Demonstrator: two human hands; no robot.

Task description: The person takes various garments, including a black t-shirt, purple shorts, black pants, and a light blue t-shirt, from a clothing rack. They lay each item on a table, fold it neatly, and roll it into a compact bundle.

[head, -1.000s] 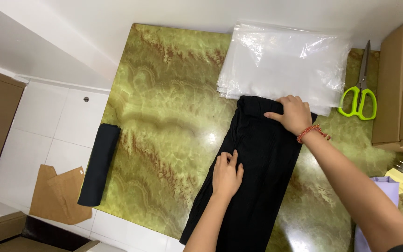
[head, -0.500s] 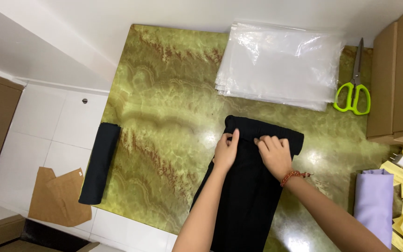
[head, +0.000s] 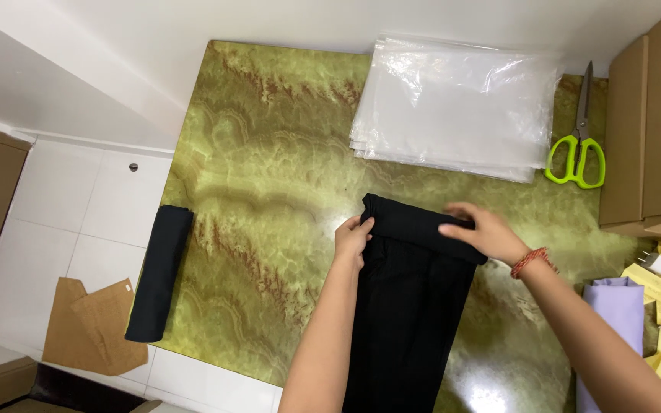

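We hold the black garment [head: 411,306] on the green marbled bench [head: 262,191]. Our left hand [head: 353,239] pinches the near-left corner of its rolled top edge, the fingers [head: 364,225] closed on the cloth. Our right hand [head: 483,232] lies over the roll's right end, the fingers [head: 457,227] curled onto it. Beyond the fingers lies a stack of clear plastic bags [head: 457,107], with green-handled scissors [head: 577,145] to its right. Far left of the fingers rests a black roll [head: 160,271].

The scene was bright and evenly lit from above. The glossy green marble-patterned tabletop [head: 269,191] carried white glare near its lower right edge, and the stack of clear plastic bags [head: 457,107] shone softly. Shadows were weak; the right hand [head: 483,233] was slightly blurred.
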